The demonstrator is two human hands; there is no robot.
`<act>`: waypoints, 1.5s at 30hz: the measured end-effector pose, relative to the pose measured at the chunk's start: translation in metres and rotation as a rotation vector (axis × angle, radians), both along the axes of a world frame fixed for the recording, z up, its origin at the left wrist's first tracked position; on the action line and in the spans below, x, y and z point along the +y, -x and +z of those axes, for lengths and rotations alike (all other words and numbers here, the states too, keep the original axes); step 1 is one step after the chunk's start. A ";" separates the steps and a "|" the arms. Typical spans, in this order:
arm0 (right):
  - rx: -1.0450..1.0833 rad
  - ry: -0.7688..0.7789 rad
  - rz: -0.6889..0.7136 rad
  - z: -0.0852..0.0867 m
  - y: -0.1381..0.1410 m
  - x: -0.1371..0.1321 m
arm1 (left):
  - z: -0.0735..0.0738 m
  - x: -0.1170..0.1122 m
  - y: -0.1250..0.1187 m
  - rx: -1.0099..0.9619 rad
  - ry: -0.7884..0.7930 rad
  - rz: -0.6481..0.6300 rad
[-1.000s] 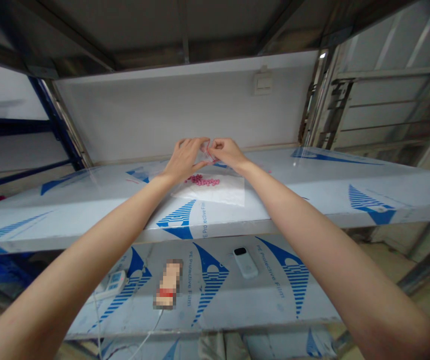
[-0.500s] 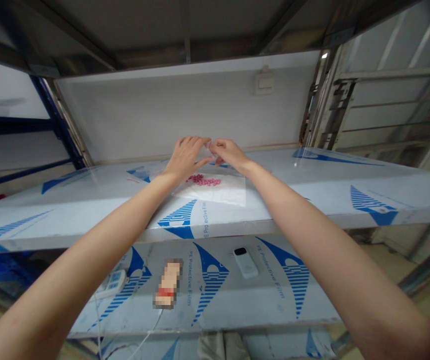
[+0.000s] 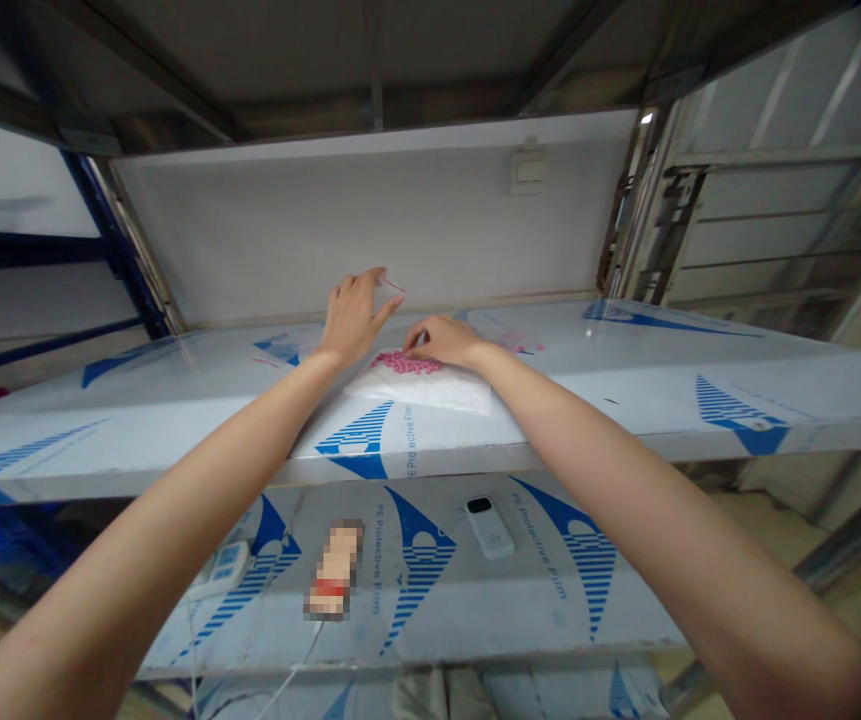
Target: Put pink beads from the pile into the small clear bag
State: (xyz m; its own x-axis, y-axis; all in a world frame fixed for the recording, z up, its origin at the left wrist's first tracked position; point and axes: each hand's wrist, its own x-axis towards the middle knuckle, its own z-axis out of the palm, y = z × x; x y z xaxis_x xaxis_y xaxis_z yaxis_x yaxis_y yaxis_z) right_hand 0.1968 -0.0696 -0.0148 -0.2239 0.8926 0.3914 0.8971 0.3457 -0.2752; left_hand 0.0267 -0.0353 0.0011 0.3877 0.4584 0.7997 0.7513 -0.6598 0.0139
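Observation:
A small clear plastic bag with a red strip along its edge is pinched between the thumb and fingers of my left hand, raised above the table. My right hand is lower, its bent fingertips at the far side of a pile of pink beads. Those fingers are closed together; whether a bead is between them I cannot make out. Under the pile lies a whitish plastic sheet or bag.
Film covers the table. More clear bags with pink bits lie beyond my right wrist. On the lower shelf are a white device, a blurred-out object with a cable, and a white box with buttons.
My right hand has left the small bag and come down to the beads. My left hand has shifted slightly left, still holding the bag.

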 end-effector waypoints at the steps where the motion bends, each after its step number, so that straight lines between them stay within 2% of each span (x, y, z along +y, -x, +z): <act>1: -0.024 0.007 -0.015 0.001 0.003 -0.002 | 0.000 -0.001 0.000 0.002 0.001 0.003; 9: -0.047 -0.116 -0.065 0.002 0.006 -0.002 | 0.001 -0.001 0.000 0.031 0.018 0.002; 15: -0.119 -0.060 -0.058 0.000 0.006 -0.001 | -0.001 0.002 0.001 0.069 0.029 0.005; 19: -0.095 -0.063 -0.072 0.002 0.007 -0.002 | -0.002 0.005 0.002 0.097 0.025 -0.007; 22: 0.004 -0.069 -0.075 0.004 0.002 0.000 | -0.002 0.006 0.003 0.104 0.031 -0.001; 27: 0.317 -0.144 -0.085 0.008 -0.009 0.006 | -0.002 0.007 0.004 0.131 0.065 0.006; 30: 0.477 -0.221 -0.072 0.011 -0.009 0.007 | -0.003 0.007 0.002 0.182 0.097 -0.041; 33: 0.542 -0.223 -0.025 0.012 -0.005 0.006 | -0.005 0.007 0.001 0.232 0.111 -0.113; 37: 0.548 -0.229 -0.008 0.012 -0.002 0.006 | -0.005 0.006 0.001 0.240 0.112 -0.140; 42: 0.523 -0.318 -0.115 0.010 -0.007 0.008 | -0.002 0.006 0.003 0.188 0.094 -0.111; 45: 0.382 -0.235 -0.138 0.007 -0.007 0.007 | -0.001 0.009 0.005 0.168 0.070 -0.109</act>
